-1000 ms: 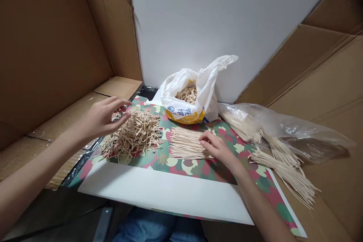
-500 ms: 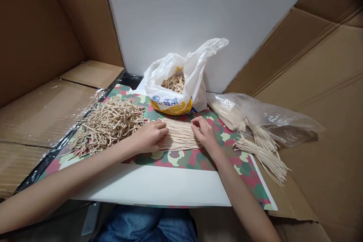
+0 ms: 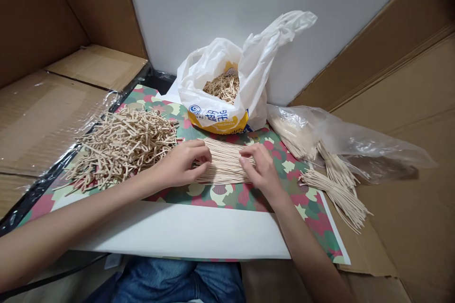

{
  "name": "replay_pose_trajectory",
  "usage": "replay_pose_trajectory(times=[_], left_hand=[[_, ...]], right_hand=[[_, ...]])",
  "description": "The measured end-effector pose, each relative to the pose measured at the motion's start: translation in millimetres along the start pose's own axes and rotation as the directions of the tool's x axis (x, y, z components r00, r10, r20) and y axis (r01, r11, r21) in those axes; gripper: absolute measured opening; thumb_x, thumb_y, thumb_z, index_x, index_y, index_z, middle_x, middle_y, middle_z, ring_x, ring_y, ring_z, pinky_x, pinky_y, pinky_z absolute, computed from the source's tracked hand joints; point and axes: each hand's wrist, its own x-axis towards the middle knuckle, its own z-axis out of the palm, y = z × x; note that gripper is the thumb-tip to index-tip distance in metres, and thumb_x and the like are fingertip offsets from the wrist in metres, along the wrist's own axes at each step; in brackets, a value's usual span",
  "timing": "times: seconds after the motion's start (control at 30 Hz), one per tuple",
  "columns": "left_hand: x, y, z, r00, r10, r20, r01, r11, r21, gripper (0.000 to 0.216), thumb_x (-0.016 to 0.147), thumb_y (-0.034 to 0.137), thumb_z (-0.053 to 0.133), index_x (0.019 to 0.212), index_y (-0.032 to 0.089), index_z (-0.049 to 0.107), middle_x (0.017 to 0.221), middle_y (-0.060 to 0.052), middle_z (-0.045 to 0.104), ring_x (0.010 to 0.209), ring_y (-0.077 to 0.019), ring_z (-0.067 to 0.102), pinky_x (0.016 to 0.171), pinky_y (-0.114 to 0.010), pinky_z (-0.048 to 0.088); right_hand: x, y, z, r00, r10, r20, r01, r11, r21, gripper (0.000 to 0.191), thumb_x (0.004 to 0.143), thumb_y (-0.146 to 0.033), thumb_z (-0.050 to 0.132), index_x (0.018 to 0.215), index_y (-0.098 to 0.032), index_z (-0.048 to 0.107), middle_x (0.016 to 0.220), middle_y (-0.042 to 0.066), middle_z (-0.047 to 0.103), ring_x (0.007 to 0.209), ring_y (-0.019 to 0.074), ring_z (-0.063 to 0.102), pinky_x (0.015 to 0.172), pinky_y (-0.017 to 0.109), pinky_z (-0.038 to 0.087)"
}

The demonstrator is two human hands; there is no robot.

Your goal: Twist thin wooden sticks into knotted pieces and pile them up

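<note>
Mid-frame, sticks (image 3: pixel 225 165) are seemingly being evened by left hand (image 3: pixel 183 163) and right hand (image 3: pixel 263 170), fingers parted from thumbs; gentle pressure is needed.

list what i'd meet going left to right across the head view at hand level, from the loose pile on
pile of short pale sticks → left hand → flat layer of long thin sticks → right hand → nearer bundle of long sticks
</note>
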Motion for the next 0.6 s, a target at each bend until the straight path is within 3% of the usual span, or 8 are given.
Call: replay_pose_trajectory(times=[0.1,0.23,0.33,0.47,0.6], left_hand=[[-2.5,8.6,-3.4,0.978,-0.12,0.168,0.182,0.885,-0.429,0.015,0.079,0.025,0.048,0.076,0.012,0.056,0.07,-0.003,0.055,0.066,-0.0132,0.048,0.062,-0.025,0.039],[-6.7,10.1,0.0,0.911,-0.197,0.363,0.412,0.495,-0.765,0.014,0.075,0.026,0.054,0.073,0.013,0.056,0.065,0.0,0.051,0.062,-0.0105,0.045,0.058,-0.022,0.035],[-9.4,8.6,3.6,0.875,-0.196,0.442,0.482,0.302,-0.822,0.01,0.072,0.023,0.058,0.07,0.013,0.057,0.064,0.001,0.051,0.061,-0.0096,0.044,0.056,-0.021,0.033],[-9.8,10.8,6.3,0.858,-0.131,0.497,0.514,0.229,-0.827,0.008,0.073,0.019,0.058,0.069,0.013,0.061,0.065,0.0,0.056,0.062,-0.0095,0.047,0.057,-0.02,0.033],[-7.6,13.8,11.8,0.84,-0.127,0.528,0.543,0.162,-0.824,0.008,0.072,0.015,0.059,0.066,0.013,0.063,0.064,0.0,0.059,0.061,-0.0088,0.048,0.056,-0.019,0.034]], right_hand=[[-0.7,-12.1,-2.4,0.986,-0.049,0.16,0.036,0.996,0.086,0.008,0.084,-0.025,0.048,0.083,-0.021,0.054,0.084,0.003,0.057,0.085,0.0188,0.049,0.082,0.034,0.035],[-1.5,-13.7,-3.6,0.95,-0.06,0.305,-0.019,0.969,0.248,0.009,0.083,-0.022,0.049,0.076,-0.02,0.054,0.075,0.001,0.056,0.079,0.0163,0.048,0.078,0.031,0.035],[-2.1,-10.2,-2.4,0.928,0.007,0.373,-0.16,0.911,0.381,0.008,0.08,-0.022,0.051,0.073,-0.02,0.053,0.072,0.0,0.055,0.075,0.0148,0.049,0.07,0.028,0.037],[-2.4,-12.8,0.6,0.876,0.063,0.478,-0.311,0.833,0.458,0.009,0.077,-0.02,0.053,0.068,-0.018,0.053,0.068,-0.001,0.053,0.066,0.0122,0.049,0.062,0.024,0.037],[-2.7,-16.6,3.4,0.862,0.054,0.504,-0.334,0.809,0.484,0.008,0.076,-0.018,0.053,0.069,-0.018,0.054,0.069,-0.002,0.053,0.066,0.0107,0.049,0.061,0.022,0.036]])
